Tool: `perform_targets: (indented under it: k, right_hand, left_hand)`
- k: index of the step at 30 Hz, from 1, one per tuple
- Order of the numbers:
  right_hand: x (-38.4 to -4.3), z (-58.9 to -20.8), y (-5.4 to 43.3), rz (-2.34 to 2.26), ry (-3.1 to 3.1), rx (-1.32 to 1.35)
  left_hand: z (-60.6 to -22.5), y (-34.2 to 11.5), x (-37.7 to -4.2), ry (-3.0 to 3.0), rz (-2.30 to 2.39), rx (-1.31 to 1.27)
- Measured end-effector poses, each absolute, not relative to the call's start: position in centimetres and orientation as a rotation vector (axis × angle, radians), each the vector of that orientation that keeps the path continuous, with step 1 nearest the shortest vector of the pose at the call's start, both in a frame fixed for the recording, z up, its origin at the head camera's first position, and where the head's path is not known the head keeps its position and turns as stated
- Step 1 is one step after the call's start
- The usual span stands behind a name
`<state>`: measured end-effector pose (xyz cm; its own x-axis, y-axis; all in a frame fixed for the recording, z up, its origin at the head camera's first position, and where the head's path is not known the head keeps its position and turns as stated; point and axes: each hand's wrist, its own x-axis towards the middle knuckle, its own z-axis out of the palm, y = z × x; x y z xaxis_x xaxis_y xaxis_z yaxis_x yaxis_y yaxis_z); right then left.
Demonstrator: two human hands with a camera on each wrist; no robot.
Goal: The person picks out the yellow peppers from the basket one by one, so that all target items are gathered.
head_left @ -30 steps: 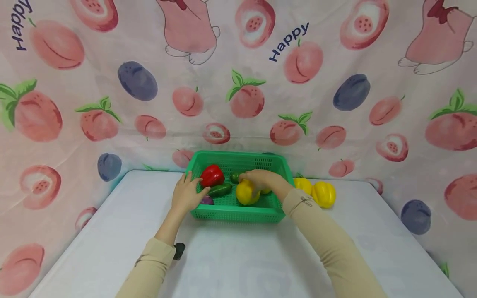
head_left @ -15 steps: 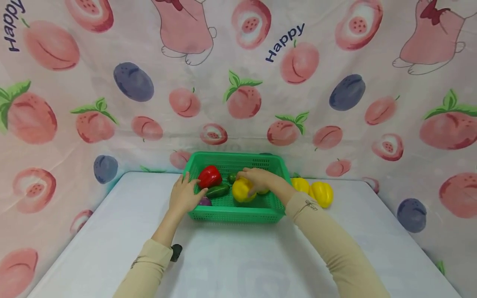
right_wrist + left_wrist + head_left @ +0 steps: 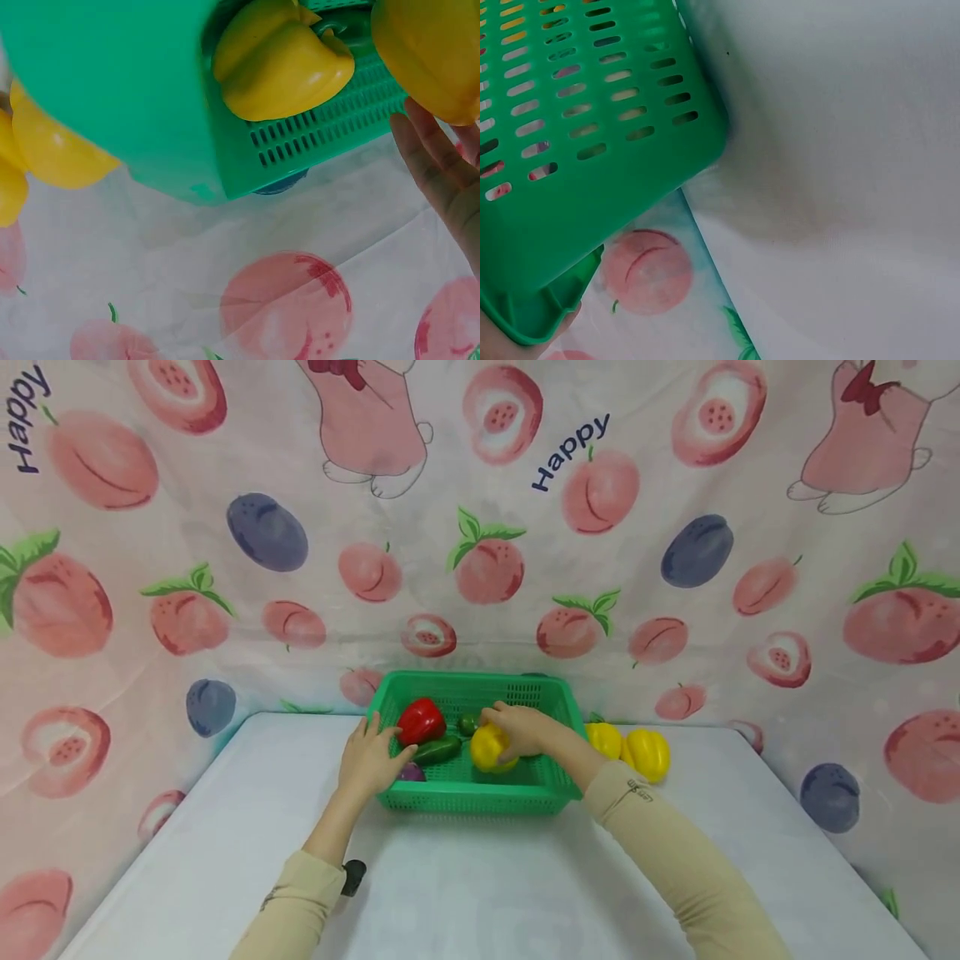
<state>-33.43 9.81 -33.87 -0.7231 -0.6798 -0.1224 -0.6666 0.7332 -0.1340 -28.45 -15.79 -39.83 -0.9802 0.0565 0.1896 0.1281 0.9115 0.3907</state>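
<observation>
A green slotted basket (image 3: 472, 789) stands on the white table. My left hand (image 3: 367, 760) grips its left rim, with the thumb inside; the left wrist view shows only a bit of that hand (image 3: 502, 341) at the rim's corner. Over the basket's right half my right hand (image 3: 521, 731) holds a yellow bell pepper (image 3: 491, 750), fingertips against its side in the right wrist view. Another yellow bell pepper (image 3: 281, 64) lies in the basket, mostly hidden by my hand in the head view. A red bell pepper (image 3: 422, 722) lies at the basket's left.
The basket also holds a long dark green vegetable (image 3: 437, 750), a small green one (image 3: 467, 724) and a partly covered purple one (image 3: 411, 772). Two yellow bell peppers (image 3: 647, 756) sit on the table to the right. A fruit-printed cloth (image 3: 480, 635) hangs behind.
The head view has shifted slightly. My right wrist has moved a little to the right, and the hand covers more of the pepper behind it. The left hand stays on the rim.
</observation>
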Motion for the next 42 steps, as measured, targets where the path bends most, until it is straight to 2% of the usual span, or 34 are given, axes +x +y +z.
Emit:
perform_targets:
  k: [18,32,42]
  right_hand:
    - [-32.3,-34.4,13.9,-0.536,2.994,-1.023]
    - [-29.9,-34.2,15.3,-1.245,3.053,-0.679]
    - [-27.9,-34.6,16.4,-1.288,3.069,-0.68]
  left_hand:
    - [-39.7,-15.7,-28.3,-2.914,-0.592,-0.152]
    - [-39.7,-16.1,-28.7,-2.918,-0.594,-0.145]
    - [-39.8,-15.7,-28.7,-2.938,-0.572,-0.152]
